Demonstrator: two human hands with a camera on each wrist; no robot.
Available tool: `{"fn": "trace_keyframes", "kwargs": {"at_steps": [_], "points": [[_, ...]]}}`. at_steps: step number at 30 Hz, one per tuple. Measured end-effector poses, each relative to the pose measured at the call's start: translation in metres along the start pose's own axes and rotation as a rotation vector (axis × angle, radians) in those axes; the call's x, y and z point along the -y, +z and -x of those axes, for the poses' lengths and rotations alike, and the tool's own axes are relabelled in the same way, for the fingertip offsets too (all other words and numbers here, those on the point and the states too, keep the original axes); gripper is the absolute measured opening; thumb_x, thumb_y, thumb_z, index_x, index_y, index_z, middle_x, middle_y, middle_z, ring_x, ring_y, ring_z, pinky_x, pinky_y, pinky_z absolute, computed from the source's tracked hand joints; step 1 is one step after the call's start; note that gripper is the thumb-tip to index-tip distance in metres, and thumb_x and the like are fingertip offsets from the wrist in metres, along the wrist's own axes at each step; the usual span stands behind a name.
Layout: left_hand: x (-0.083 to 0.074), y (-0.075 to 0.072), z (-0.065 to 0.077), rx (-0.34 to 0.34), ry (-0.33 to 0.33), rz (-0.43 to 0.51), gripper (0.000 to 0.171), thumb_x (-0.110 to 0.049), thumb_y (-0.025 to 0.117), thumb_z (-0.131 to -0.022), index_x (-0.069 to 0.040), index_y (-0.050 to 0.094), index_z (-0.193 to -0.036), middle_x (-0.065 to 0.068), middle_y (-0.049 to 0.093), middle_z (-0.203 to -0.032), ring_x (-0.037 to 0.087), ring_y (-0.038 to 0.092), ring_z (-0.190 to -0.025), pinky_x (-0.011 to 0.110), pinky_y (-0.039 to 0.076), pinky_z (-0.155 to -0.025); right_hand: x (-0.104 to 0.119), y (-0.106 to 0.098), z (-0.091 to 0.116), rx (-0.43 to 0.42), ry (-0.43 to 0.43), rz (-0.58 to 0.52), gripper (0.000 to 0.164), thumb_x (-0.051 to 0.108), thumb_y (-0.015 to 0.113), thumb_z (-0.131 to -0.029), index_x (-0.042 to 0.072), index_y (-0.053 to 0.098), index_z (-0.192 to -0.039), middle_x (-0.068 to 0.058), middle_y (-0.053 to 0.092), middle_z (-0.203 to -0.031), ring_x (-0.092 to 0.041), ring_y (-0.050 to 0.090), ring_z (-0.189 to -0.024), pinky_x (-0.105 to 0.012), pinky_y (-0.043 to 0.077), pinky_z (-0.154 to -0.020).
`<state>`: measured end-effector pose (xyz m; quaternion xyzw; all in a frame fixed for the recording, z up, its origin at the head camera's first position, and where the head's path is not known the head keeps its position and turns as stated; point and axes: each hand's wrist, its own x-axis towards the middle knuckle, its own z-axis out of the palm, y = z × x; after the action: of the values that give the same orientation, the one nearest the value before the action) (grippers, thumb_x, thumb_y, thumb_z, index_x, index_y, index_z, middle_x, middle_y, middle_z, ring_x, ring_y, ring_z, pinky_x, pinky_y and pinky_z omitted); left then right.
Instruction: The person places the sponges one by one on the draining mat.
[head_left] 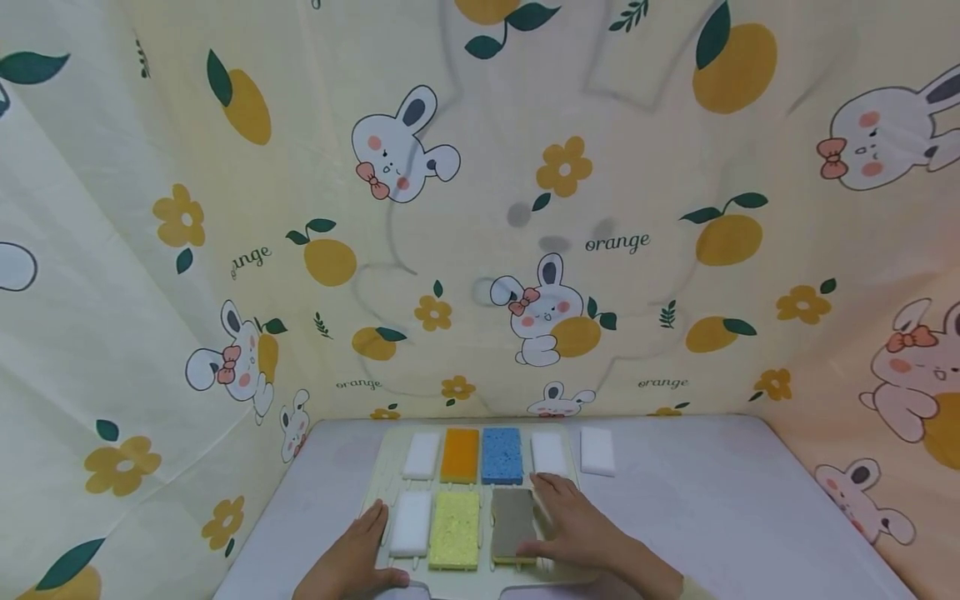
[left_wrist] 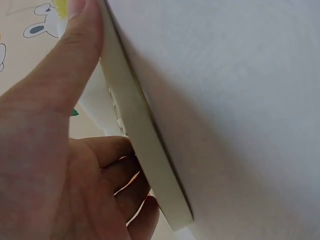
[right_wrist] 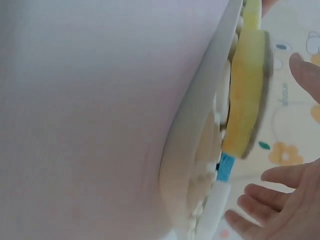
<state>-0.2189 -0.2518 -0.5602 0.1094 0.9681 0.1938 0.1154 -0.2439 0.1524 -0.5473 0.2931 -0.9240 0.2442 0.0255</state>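
Note:
A pale cream tray (head_left: 396, 462) with raised ridges bears sponges in two rows. The back row has a white block (head_left: 422, 456), an orange sponge (head_left: 460, 456), a blue sponge (head_left: 502, 456) and a second white block (head_left: 550, 452). In front lie another white block (head_left: 410, 523), a yellow sponge (head_left: 454, 531) and a yellow sponge with a grey top (head_left: 513, 521). My left hand (head_left: 352, 554) touches the tray's left front corner, thumb along the front edge. Spread loosely, my right hand (head_left: 581, 525) hovers by the grey-topped sponge, its thumb overlapping it in the head view.
One more white block (head_left: 597, 452) lies on the white table (head_left: 697, 500), just right of the tray. A printed cloth (head_left: 480, 208) with rabbits and oranges hangs behind the table and along both sides.

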Motion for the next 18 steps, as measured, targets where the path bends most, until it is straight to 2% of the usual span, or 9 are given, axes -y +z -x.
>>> {"fn": "trace_keyframes", "kwargs": {"at_steps": [6,10,15,18], "points": [[0.002,0.000,0.000,-0.001,0.034,-0.017,0.124,-0.064,0.088,-0.078,0.013,0.035,-0.160,0.031,0.032,-0.169,0.052,0.038,-0.152,0.067,0.035,-0.121,-0.012,-0.008,0.003,0.006,0.055,-0.101,0.111,0.068,0.080,-0.087,-0.002,0.037,-0.163,-0.025,0.039,-0.164,-0.046,0.040,-0.150,-0.066,0.048,-0.111],[0.001,0.000,0.000,0.000,0.030,-0.009,0.125,-0.064,0.089,-0.077,0.014,0.035,-0.160,0.031,0.031,-0.169,0.053,0.039,-0.152,0.068,0.036,-0.120,-0.020,-0.012,0.006,0.018,0.087,-0.147,0.109,0.065,0.081,-0.088,0.000,0.037,-0.164,-0.022,0.037,-0.166,-0.045,0.037,-0.152,-0.068,0.044,-0.114],[0.001,0.001,-0.001,0.009,0.004,-0.002,0.125,-0.063,0.089,-0.076,0.012,0.036,-0.160,0.030,0.031,-0.170,0.053,0.039,-0.151,0.068,0.035,-0.120,-0.031,-0.023,0.011,-0.002,0.063,-0.152,0.103,0.055,0.083,-0.092,-0.005,0.037,-0.162,-0.025,0.038,-0.164,-0.049,0.037,-0.151,-0.071,0.044,-0.113],[0.000,0.000,0.000,0.008,0.018,-0.004,0.123,-0.062,0.089,-0.078,0.013,0.035,-0.160,0.031,0.031,-0.170,0.053,0.039,-0.151,0.068,0.035,-0.120,-0.039,-0.029,0.011,-0.008,0.077,-0.131,0.103,0.052,0.084,-0.091,-0.007,0.037,-0.161,-0.028,0.039,-0.163,-0.051,0.037,-0.150,-0.071,0.043,-0.114]]}}
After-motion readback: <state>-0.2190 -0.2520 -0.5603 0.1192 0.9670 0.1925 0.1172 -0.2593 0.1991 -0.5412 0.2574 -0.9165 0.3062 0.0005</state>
